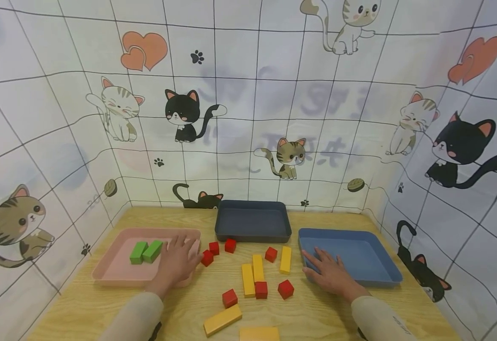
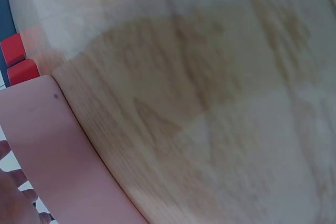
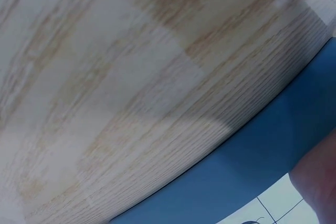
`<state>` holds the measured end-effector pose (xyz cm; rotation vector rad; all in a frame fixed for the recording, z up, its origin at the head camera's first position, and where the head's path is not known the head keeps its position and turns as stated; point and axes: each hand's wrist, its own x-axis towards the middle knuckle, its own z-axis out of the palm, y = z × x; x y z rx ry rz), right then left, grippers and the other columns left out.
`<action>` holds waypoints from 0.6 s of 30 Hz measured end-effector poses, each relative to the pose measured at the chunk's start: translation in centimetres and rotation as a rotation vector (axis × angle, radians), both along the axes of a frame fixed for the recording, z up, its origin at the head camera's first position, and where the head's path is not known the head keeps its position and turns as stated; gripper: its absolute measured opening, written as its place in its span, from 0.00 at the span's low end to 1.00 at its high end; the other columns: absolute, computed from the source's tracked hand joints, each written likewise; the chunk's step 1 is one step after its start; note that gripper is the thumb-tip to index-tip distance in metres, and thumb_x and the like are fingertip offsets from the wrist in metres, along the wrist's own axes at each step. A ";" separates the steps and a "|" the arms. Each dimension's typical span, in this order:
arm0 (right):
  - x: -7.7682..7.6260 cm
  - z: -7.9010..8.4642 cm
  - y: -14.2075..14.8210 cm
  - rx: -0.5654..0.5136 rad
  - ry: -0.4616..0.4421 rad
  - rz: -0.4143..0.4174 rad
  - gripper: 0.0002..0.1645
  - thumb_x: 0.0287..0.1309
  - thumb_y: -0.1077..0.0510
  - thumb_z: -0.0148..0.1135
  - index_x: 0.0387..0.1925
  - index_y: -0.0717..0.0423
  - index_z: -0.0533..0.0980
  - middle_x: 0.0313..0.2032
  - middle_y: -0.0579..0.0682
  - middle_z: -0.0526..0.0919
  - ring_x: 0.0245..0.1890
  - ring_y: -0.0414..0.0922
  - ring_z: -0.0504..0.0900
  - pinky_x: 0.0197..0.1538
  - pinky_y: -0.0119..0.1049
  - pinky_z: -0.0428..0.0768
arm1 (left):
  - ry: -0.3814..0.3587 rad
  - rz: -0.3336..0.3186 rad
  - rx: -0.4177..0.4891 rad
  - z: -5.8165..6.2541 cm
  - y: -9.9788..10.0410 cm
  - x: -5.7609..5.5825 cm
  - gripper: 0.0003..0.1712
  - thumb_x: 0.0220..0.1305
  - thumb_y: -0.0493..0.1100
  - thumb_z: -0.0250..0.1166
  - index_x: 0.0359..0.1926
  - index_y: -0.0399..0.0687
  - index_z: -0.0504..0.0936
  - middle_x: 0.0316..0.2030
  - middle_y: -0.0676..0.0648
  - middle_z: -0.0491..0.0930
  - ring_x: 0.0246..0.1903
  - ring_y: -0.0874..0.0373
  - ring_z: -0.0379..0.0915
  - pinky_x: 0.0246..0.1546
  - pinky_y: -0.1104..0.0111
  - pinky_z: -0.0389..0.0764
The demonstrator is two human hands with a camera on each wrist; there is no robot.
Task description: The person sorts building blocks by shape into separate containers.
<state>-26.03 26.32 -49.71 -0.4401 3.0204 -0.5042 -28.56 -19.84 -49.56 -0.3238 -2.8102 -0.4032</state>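
Observation:
My left hand [image 1: 178, 259] is spread with extended fingers over the right side of the pink tray [image 1: 114, 255]. It holds nothing. Two green blocks [image 1: 152, 251] lie in that tray, just left of the fingers. In the left wrist view, fingertips [image 2: 16, 177] show past the pink tray wall [image 2: 58, 145]. Over the left edge of the blue tray [image 1: 359, 251], my right hand [image 1: 329, 272] has its fingers fanned out and grips nothing. Part of this hand [image 3: 320, 177] shows beyond the blue wall [image 3: 252, 156] in the right wrist view.
Between the trays are scattered several red cubes [image 1: 286, 289] and several yellow blocks [image 1: 248, 280]. One yellow block [image 1: 259, 334] is cut off by the bottom of the view. A dark grey tray [image 1: 252, 220] stands at the back, before a cat-patterned curtain [image 1: 240, 118]. All rests on a wooden table [image 1: 189, 317].

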 end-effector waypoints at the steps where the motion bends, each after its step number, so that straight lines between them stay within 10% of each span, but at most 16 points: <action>1: 0.0 0.0 0.0 -0.005 0.005 0.005 0.39 0.71 0.34 0.48 0.75 0.47 0.61 0.73 0.67 0.54 0.71 0.70 0.51 0.63 0.77 0.40 | -0.007 -0.002 -0.007 -0.1 0.0 0.0 0.35 0.66 0.59 0.62 0.67 0.44 0.73 0.69 0.33 0.63 0.69 0.33 0.55 0.63 0.32 0.51; 18: 0.0 0.4 -0.2 0.008 0.073 0.035 0.39 0.69 0.35 0.51 0.73 0.49 0.64 0.72 0.66 0.59 0.71 0.69 0.54 0.63 0.76 0.43 | -0.043 -0.049 -0.105 -0.9 -0.3 -0.3 0.39 0.66 0.64 0.59 0.70 0.48 0.70 0.71 0.32 0.59 0.71 0.33 0.50 0.64 0.32 0.50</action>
